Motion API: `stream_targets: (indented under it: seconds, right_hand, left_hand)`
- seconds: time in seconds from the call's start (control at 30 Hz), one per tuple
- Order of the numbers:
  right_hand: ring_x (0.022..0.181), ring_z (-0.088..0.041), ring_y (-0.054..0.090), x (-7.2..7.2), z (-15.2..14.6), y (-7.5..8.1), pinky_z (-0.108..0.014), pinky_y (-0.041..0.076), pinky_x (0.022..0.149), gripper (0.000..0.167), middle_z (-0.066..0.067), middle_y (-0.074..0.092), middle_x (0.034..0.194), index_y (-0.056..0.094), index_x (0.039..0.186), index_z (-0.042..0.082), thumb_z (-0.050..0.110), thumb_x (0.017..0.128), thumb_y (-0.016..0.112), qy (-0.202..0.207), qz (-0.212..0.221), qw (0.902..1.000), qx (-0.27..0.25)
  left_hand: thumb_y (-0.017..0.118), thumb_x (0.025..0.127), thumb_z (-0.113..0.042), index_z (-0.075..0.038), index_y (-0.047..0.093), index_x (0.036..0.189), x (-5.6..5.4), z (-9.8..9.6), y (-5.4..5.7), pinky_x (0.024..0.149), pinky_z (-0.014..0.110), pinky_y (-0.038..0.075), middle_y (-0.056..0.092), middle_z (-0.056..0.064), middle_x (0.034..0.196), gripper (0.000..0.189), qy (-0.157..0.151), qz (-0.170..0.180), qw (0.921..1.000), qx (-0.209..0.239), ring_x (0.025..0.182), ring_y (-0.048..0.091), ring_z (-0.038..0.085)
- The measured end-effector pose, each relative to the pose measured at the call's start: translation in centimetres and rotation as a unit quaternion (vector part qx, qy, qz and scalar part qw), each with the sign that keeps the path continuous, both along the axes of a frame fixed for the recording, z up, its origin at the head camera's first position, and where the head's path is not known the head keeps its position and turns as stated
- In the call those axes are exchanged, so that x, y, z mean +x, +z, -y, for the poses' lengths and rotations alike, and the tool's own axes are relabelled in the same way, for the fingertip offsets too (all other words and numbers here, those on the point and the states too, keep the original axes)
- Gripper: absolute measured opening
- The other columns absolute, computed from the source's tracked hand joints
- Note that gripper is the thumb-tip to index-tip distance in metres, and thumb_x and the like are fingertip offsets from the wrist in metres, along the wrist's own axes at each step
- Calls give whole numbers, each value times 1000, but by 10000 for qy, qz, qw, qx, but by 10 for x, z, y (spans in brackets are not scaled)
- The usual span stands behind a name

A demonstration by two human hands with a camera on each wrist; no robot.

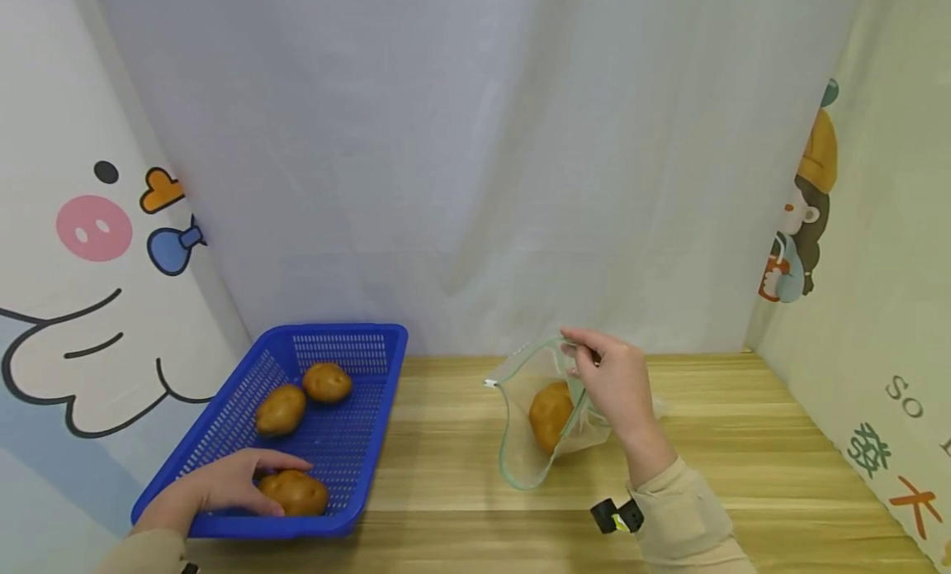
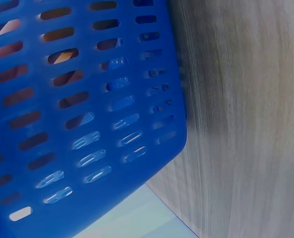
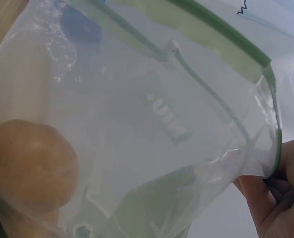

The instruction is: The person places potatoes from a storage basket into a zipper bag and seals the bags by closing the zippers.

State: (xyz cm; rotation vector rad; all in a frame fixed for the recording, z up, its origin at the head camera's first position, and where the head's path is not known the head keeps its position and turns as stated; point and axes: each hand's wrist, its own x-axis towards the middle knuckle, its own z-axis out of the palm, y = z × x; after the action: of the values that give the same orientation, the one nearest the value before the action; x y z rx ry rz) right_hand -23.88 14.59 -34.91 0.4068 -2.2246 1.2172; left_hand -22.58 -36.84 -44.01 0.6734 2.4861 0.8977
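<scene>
Inside the blue basket (image 1: 364, 442), my left hand (image 1: 230, 485) grips a brown potato (image 1: 300, 493), thumb on its near side and fingers around the far side. The left wrist view has mostly the basket's slotted wall (image 2: 87, 124), which hides that hand's grasp. My right hand (image 1: 612, 384) pinches the green-edged rim of a clear zip bag (image 1: 523, 454), whose mouth gapes toward the left. A potato (image 1: 550, 415) lies in this bag. Through the plastic, the right wrist view shows a potato (image 3: 33, 166) with another rounded brown shape (image 3: 33, 220) below it.
Two more potatoes, one nearer (image 1: 281, 410) and one farther back (image 1: 327, 382), lie in the basket. Basket and bag stand on a wood-grain table (image 1: 438, 475). A pale curtain (image 1: 446, 161) hangs behind, with printed panels at left and right.
</scene>
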Motion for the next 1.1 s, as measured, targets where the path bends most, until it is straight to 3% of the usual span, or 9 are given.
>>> stream_targets:
  seconds: [0.2, 0.3, 0.47, 0.7, 0.93, 1.1]
  right_hand:
    - [75, -27, 73, -1, 0, -1, -21, 51, 47, 25, -18, 73, 99, 73, 112, -4, -6, 96, 54, -7, -59, 10000, 17]
    - [75, -28, 73, -2, 0, -2, -21, 51, 47, 25, -19, 73, 99, 73, 112, -5, -7, 96, 54, -14, -82, 10000, -1]
    - [75, -29, 73, -2, 0, -2, -20, 51, 47, 25, -20, 73, 97, 73, 111, -6, -9, 95, 54, -17, -152, 9999, -32]
    - [78, -29, 73, -1, 0, -1, -20, 53, 50, 25, -19, 73, 100, 73, 111, -4, -7, 95, 54, 4, -115, 9999, -52]
    - [78, -30, 73, -1, 0, 0, -20, 54, 51, 25, -19, 73, 100, 73, 112, -3, -6, 96, 54, 8, -65, 9999, -91]
    - [80, -33, 73, -1, 0, 0, -20, 54, 52, 25, -19, 73, 101, 73, 113, -3, -7, 96, 54, 37, -12, 9999, -149]
  left_hand:
    - [79, 83, -26, -6, 63, 132, 1, 2, 1, 85, 31, 47, 62, 14, 128, 55, 47, -409, 9990, 166, 105, 54, 5]
    - [79, 83, -26, -6, 62, 133, 2, 1, 3, 85, 28, 47, 62, 15, 129, 56, 169, -665, 9974, 216, 106, 54, 5]
    - [79, 84, -28, -8, 62, 134, 5, -3, 7, 86, 31, 49, 61, 15, 130, 56, 404, -1166, 9921, 223, 108, 55, 9]
    - [80, 84, -31, -14, 62, 134, 7, -19, 16, 88, 50, 48, 58, 16, 133, 56, 903, -1665, 9812, 361, 111, 55, 28]
    - [79, 86, -29, -14, 58, 138, 8, -42, 30, 86, 46, 50, 56, 15, 136, 58, 1120, -1971, 9722, 582, 115, 53, 34]
    - [76, 88, -21, -8, 54, 141, 9, -60, 38, 85, 39, 51, 54, 19, 137, 59, 995, -2044, 9699, 869, 114, 53, 34]
